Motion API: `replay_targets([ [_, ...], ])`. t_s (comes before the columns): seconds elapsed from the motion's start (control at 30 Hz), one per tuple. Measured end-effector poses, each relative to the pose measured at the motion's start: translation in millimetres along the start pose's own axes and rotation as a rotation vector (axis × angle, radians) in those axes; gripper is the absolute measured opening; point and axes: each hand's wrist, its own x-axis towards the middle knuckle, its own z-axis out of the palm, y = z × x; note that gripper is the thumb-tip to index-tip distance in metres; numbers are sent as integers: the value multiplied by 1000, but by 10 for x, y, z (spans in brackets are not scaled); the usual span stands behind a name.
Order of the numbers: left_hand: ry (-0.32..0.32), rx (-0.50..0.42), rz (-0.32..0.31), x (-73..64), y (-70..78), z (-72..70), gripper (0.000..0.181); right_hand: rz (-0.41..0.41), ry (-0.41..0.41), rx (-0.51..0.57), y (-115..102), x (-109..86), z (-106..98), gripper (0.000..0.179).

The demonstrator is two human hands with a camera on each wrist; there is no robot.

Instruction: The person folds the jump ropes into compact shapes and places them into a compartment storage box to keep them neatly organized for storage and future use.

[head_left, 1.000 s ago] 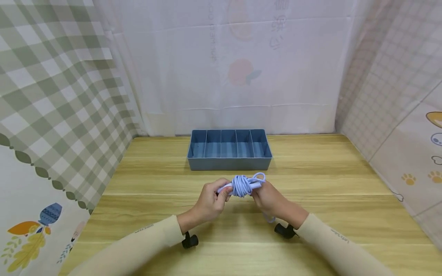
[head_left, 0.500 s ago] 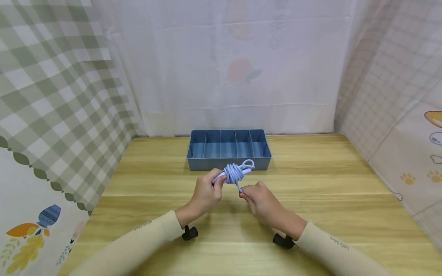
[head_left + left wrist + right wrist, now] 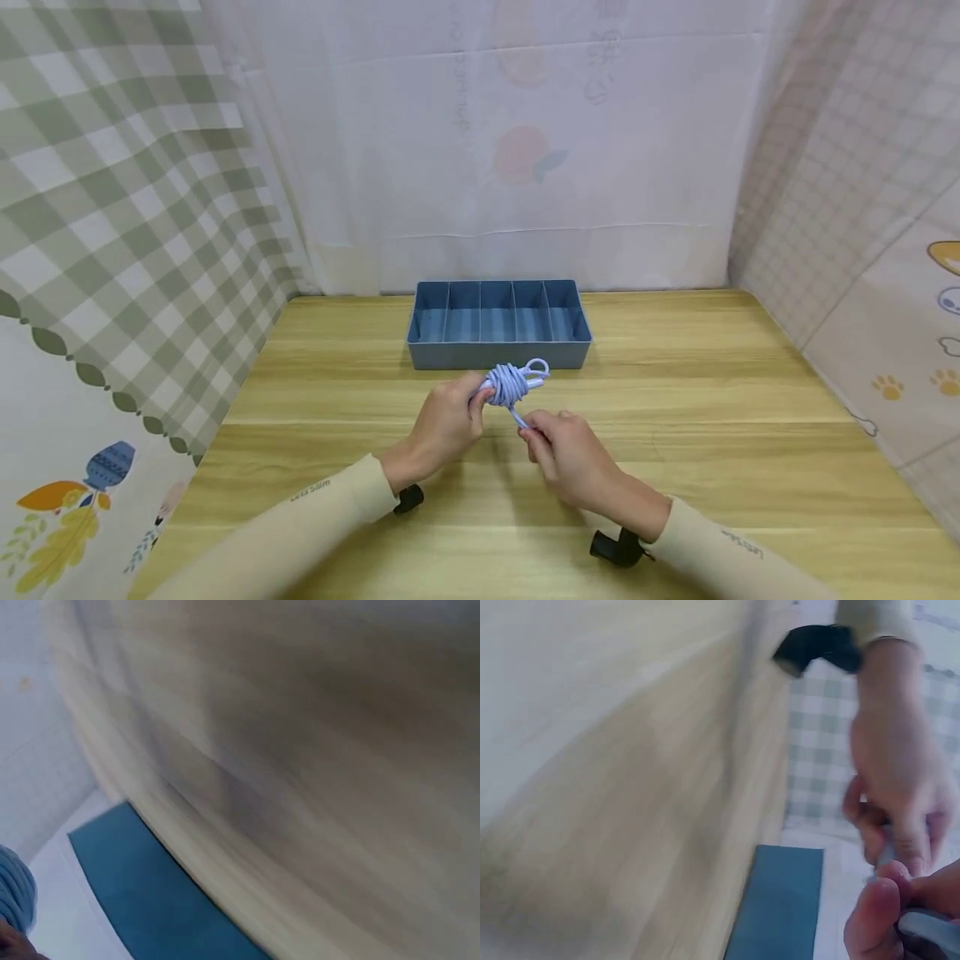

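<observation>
My left hand (image 3: 450, 414) grips the left end of a wound bundle of pale blue cord (image 3: 508, 384), thumb in front. From the bundle's right end stick out a small loop and a straight, thicker piece. A short length of cord runs down from the coils to my right hand (image 3: 567, 450), which pinches it between thumb and fingers. The bundle is held up over the table. In the left wrist view only part of the coils (image 3: 15, 891) shows at the left edge. The right wrist view has the pinching fingertips (image 3: 877, 907) in its lower right corner.
A blue-grey box (image 3: 498, 357) with several narrow compartments stands on the wood-grain table (image 3: 337, 400), just beyond the hands. Printed cloths hang behind the table and along both sides. A black wrist camera (image 3: 617, 548) sits under the right forearm, another under the left.
My right hand has let go of the bundle's right end, moved lower and taken the cord below the coils. The bundle has shifted slightly left and up, in my left hand.
</observation>
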Motion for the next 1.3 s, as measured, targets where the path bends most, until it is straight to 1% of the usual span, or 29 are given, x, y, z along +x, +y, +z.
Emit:
replay_targets([
  [0.07, -14, 56, 54, -8, -11, -2, 17, 52, -20, 105, -28, 3, -40, 20],
  [0.13, -13, 102, 106, -23, -22, 3, 21, 114, -39, 198, -40, 5, -63, 19],
  [0.17, -14, 119, 129, -34, -30, 10, 21, 144, -43, 232, -44, 3, -67, 16],
  [0.23, -26, 125, 152, -58, -34, 22, 21, 200, -53, 298, -50, 2, -73, 9],
  [0.37, -52, 123, 141, -94, -34, 45, 19, 288, -77, 427, -38, 25, -82, 9],
  [0.47, -47, 120, 133, -98, -24, 43, 19, 330, -112, 549, 1, 52, -93, 8],
  [0.53, -37, 122, 135, -96, -19, 38, 20, 346, -139, 648, 35, 65, -98, 10],
  [0.63, -38, 119, 142, -100, -23, 36, 21, 358, -180, 819, 77, 75, -108, 21],
  [0.7, -41, 120, 142, -110, -27, 35, 21, 337, -201, 941, 104, 76, -112, 29],
  [0.8, -33, 120, 138, -120, -38, 26, 21, 251, -222, 1108, 145, 70, -113, 41],
  [0.9, -14, 120, 132, -112, -51, 11, 20, 120, -245, 1243, 183, 62, -104, 50],
  [1.03, 8, 111, 130, -69, -48, -31, 17, -96, -306, 1380, 231, 65, -88, 61],
  [1.1, 10, 110, 141, -41, -45, -51, 15, -190, -344, 1415, 249, 70, -86, 64],
  [1.17, 9, 113, 156, -19, -40, -68, 14, -248, -355, 1409, 257, 74, -81, 65],
  [1.2, 9, 119, 165, -12, -43, -69, 14, -258, -349, 1399, 255, 74, -74, 66],
  [1.23, 10, 120, 171, -7, -39, -76, 14, -250, -328, 1376, 249, 71, -63, 64],
  [1.3, 18, 128, 186, -1, -35, -83, 14, -207, -256, 1302, 229, 59, -29, 55],
])
